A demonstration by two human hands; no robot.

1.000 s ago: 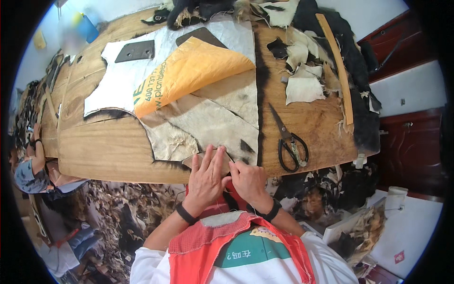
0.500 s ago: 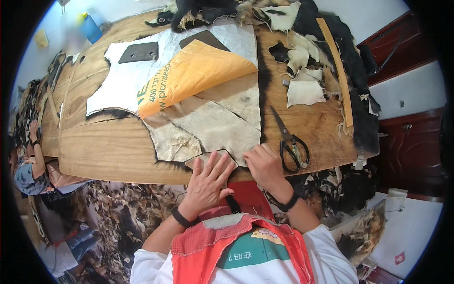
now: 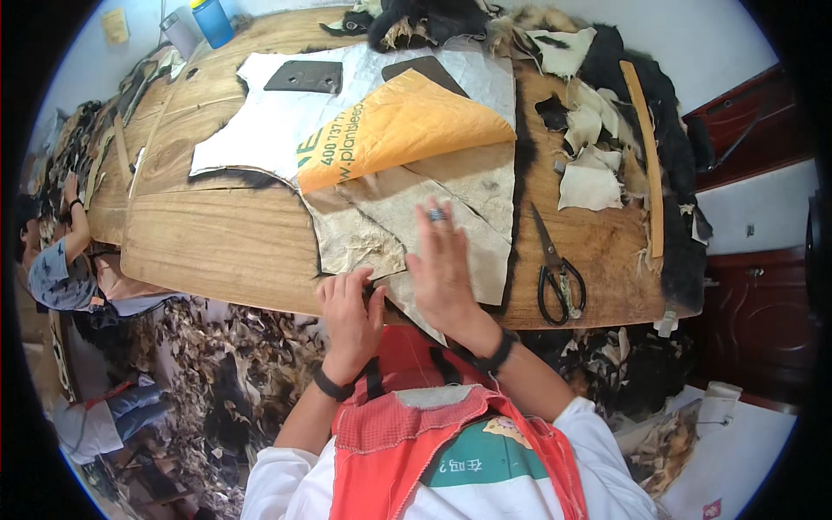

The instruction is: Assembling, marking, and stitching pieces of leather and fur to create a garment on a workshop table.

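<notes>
In the head view, a pale hide (image 3: 485,251) lies flat by the front edge of the wooden tabletop (image 3: 217,234), its near tip reaching that edge. Its upturned face is cream, creased and slightly mottled, with thin dark seam lines running aslant and a rougher, wrinkled patch at the near left; dark fur (image 3: 521,204) fringes its right side. An orange flap (image 3: 416,121) crosses its far part, next to a white sheet (image 3: 251,117) bearing two dark plates (image 3: 303,76). The right hand (image 3: 444,269), somewhat blurred, is over the hide with its fingers stretched out. The left hand (image 3: 349,316) is at the tabletop's front edge, fingers bent; whether they grip the hide cannot be told. Scissors (image 3: 552,258) lie right of the hide, handles toward the front edge.
</notes>
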